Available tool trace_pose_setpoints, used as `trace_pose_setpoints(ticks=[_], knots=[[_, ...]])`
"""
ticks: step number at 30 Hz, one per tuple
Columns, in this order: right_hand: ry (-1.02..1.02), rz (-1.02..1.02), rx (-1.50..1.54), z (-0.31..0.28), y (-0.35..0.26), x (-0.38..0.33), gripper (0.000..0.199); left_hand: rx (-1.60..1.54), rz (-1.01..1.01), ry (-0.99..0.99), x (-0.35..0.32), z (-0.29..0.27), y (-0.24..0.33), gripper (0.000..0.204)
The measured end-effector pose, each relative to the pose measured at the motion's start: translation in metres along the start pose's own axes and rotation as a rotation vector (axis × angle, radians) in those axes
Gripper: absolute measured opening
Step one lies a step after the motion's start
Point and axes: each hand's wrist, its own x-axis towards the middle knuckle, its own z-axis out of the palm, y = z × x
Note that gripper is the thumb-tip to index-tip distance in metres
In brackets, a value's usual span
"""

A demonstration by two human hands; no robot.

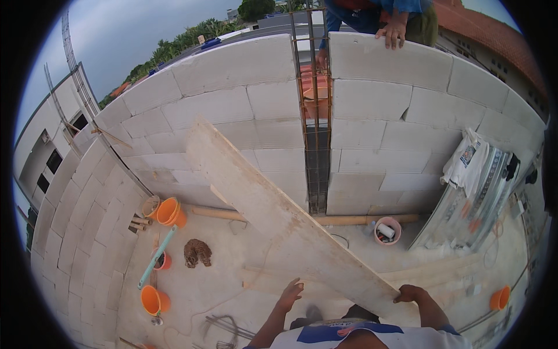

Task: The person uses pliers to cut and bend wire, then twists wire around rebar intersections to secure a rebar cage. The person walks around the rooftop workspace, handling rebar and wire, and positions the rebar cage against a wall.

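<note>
A long, pale wooden board [285,215] slants across the middle of the head view, its far end up against the block wall and its near end close to my body. My right hand [410,292] is closed around the board's near right edge. To the left of the board, my left hand [290,294] is raised above the floor with its fingers apart and holds nothing. The far end of the board overlaps the white block wall [226,107] in view; whether it touches the blocks I cannot tell.
Steel rebar [317,116] stands in the wall's gap. Behind the wall, a co-worker's hand [395,30] rests on top. Orange buckets [172,213], a long green-handled tool [157,257] and a brown coil [197,253] are at left. A pink bucket [387,231] and leaning metal sheets [465,203] stand at right.
</note>
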Motion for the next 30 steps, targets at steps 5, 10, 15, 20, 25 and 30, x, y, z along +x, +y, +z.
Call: trace_pose_setpoints(ticks=[5,10,15,20,25,30], knots=[[0.147,-0.077,-0.09,-0.065,0.007,-0.019,0.048,-0.149,0.261,-0.227,0.098,0.112,0.037,0.077],[0.231,-0.171,-0.05,-0.094,0.034,-0.051,0.049,-0.506,0.198,-0.189,0.083,0.19,0.117,0.073],[0.191,-0.226,0.072,-0.143,0.059,-0.098,0.054,-0.613,0.278,-0.347,0.071,0.256,0.148,0.07],[0.377,-0.182,0.426,-0.154,0.102,-0.122,0.056,-0.694,0.317,-0.189,0.063,0.307,0.168,0.064],[0.292,-0.05,0.354,-0.146,0.16,-0.115,0.055,-0.721,0.333,-0.098,0.057,0.326,0.177,0.058],[0.355,-0.136,0.476,-0.075,0.203,-0.106,0.051,-0.763,0.312,-0.056,0.057,0.324,0.157,0.059]])
